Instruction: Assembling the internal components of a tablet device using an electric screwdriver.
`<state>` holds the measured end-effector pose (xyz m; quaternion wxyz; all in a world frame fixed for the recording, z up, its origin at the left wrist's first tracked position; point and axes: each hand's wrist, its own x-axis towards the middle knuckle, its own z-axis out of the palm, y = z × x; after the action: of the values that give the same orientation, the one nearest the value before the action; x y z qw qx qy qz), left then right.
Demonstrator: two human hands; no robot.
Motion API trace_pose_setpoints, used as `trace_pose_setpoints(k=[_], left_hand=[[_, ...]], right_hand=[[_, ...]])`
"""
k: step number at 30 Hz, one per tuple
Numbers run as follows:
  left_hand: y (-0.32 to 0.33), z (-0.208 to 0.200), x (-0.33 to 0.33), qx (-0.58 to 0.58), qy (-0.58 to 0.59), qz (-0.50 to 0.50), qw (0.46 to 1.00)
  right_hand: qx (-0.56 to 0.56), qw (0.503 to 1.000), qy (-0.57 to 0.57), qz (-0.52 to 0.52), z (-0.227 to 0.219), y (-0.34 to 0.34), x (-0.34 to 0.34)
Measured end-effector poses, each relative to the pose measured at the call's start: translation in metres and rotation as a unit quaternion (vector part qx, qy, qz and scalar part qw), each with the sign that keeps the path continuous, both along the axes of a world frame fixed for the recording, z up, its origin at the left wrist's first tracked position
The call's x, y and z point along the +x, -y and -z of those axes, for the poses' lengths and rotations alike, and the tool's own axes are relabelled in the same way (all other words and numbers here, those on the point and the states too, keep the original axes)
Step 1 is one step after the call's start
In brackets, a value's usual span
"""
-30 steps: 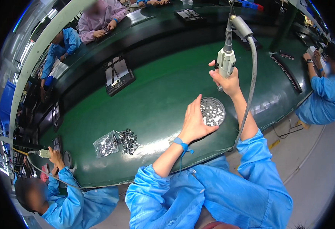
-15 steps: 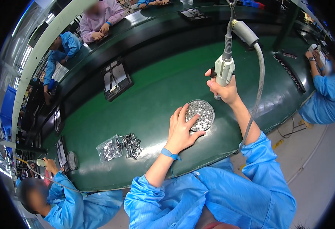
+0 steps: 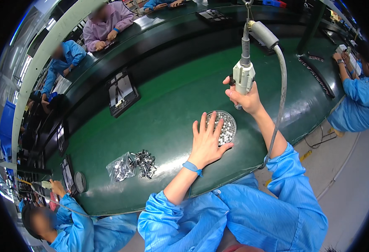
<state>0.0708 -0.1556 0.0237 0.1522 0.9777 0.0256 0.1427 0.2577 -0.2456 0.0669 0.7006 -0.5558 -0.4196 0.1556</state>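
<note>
My right hand (image 3: 250, 100) is wrapped round the pale grip of an electric screwdriver (image 3: 243, 76), which hangs upright from a hook. My left hand (image 3: 207, 145) lies palm down with its fingers spread over the left part of a round clear dish (image 3: 230, 132). Many small silvery and dark pieces sit in rows in the dish; some are hidden under my fingers. A blue band circles my left wrist. Left of that hand, a loose heap of small black and silver metal parts (image 3: 145, 164) lies beside a clear plastic bag (image 3: 121, 167) of similar parts.
A thick grey cable (image 3: 283, 84) curves down past my right forearm. On the green tabletop (image 3: 167, 113), a flat device in a black frame (image 3: 123, 93) lies far left. A dark strip (image 3: 316, 75) lies at right. Co-workers sit at left, right and across.
My left hand has shifted slightly right, and its fingers have straightened and turned upward over the dish. The right hand keeps its hold on the screwdriver. The whole view has turned slightly.
</note>
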Motion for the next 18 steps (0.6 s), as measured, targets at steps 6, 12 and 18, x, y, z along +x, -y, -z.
trace_pose_setpoints(k=[6, 12, 18], left_hand=[[-0.001, 0.008, 0.015, 0.059, -0.002, 0.056, 0.997], [-0.003, 0.005, 0.010, 0.041, -0.007, 0.066, 0.997], [-0.011, 0.010, 0.003, -0.009, -0.004, 0.078, 0.997]], right_hand=[[0.003, 1.000, -0.012, 0.000, 0.007, 0.002, 0.004], [0.025, 0.998, -0.017, -0.058, 0.009, 0.001, 0.020], [-0.087, 0.923, 0.145, 0.345, 0.069, -0.002, 0.112]])
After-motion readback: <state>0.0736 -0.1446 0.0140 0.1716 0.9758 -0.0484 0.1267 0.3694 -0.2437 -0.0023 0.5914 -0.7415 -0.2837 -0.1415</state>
